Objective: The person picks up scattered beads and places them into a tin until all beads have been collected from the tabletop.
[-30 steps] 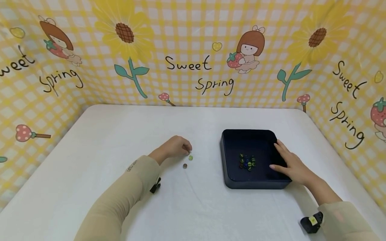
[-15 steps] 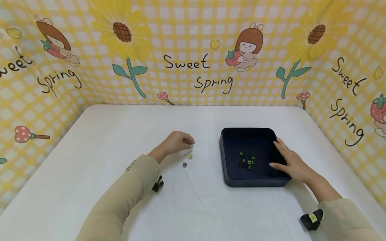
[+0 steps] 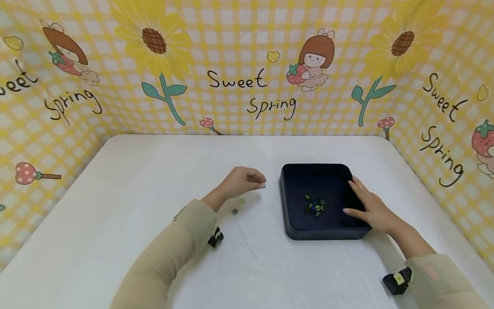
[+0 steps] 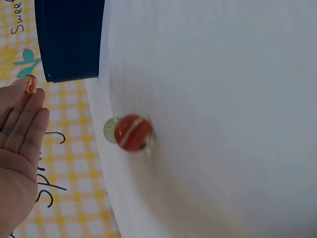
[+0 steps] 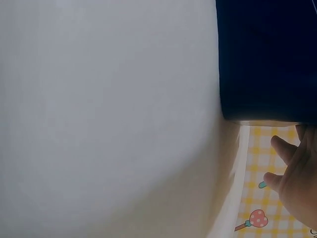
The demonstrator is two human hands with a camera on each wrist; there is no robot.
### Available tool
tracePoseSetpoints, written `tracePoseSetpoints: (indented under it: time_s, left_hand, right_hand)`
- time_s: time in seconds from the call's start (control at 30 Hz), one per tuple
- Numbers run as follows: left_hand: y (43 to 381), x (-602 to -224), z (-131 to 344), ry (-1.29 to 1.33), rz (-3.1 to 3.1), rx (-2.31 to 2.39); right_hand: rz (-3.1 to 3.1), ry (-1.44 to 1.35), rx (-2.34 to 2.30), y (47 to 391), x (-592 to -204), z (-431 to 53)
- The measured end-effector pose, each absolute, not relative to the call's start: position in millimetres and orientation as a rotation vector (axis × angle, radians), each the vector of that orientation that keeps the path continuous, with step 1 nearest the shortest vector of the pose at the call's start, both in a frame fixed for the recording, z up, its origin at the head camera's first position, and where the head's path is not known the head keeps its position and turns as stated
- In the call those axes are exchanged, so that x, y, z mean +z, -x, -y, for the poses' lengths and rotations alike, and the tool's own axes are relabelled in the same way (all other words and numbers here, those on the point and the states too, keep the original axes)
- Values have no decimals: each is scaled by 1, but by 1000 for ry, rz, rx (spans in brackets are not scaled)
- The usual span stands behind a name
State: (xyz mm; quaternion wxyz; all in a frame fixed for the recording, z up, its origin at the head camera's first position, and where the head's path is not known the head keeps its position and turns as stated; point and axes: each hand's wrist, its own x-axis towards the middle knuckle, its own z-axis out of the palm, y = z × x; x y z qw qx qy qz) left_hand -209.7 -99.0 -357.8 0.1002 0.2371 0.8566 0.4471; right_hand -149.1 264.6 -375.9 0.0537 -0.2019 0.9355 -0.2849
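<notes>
Between thumb and fingertips, my left hand point(image 3: 241, 182) pinches a marble point(image 4: 31, 84) with orange and white swirls, raised left of the dark blue box point(image 3: 328, 235). Two other marbles lie on the white table below that hand: a pale green marble point(image 3: 242, 201) and a red marble point(image 4: 132, 133) with a light stripe, which partly covers the green one in the left wrist view. My right hand point(image 3: 376, 210) rests on the box's right wall, fingers spread and fairly straight, the thumb reaching over the rim. A small cluster of green, blue and brownish marbles point(image 3: 316, 207) sits on the box floor.
A yellow checked cloth point(image 3: 231, 38) with cartoon prints stands behind and at both sides of the white table point(image 3: 193, 154). Black wrist devices hang at the left cuff point(image 3: 216, 237) and the right cuff point(image 3: 397, 281).
My left hand has lifted from near the green marble and moved right towards the box, pinching the swirled marble. My right hand stays at the box wall.
</notes>
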Motion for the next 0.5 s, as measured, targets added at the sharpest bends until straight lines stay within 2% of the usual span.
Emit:
tracePoseSetpoints:
  time_s: [0.5]
  left_hand:
    - [205, -355, 54, -796, -2410, 1404]
  right_hand:
    - [-2851, 632, -870, 149, -376, -264]
